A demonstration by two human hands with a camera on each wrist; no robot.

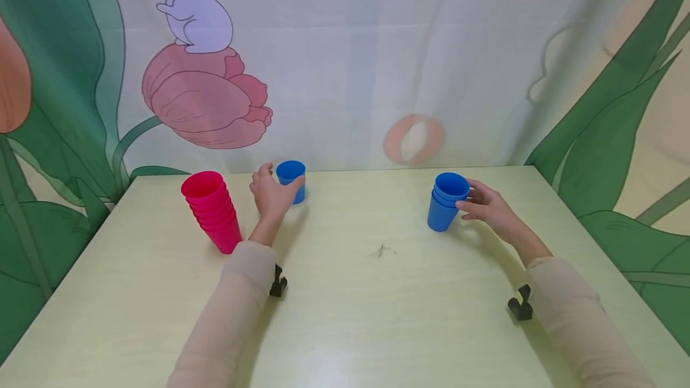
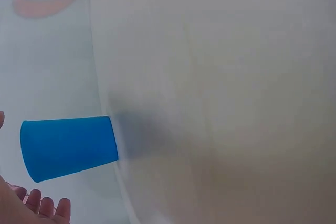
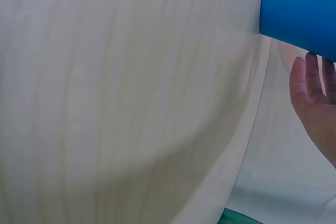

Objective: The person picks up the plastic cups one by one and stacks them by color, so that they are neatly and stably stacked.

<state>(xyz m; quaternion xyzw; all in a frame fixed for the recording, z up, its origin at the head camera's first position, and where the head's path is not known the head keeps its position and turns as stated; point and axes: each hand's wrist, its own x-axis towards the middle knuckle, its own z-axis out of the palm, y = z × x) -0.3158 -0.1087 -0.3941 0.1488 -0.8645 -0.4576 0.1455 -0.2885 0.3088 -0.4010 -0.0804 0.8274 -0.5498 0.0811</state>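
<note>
In the head view a single blue cup stands upright near the table's back edge. My left hand is beside it, thumb and fingers spread; the left wrist view shows a gap between the fingers and the cup. To the right, two nested blue cups stand on the table. My right hand is at their right side, with loosely extended fingers. In the right wrist view, fingertips appear to touch the blue cup wall.
A leaning-looking stack of several red cups stands left of my left forearm. Small dark marks lie mid-table. A printed curtain hangs behind the back edge. Black clips show at both wrists.
</note>
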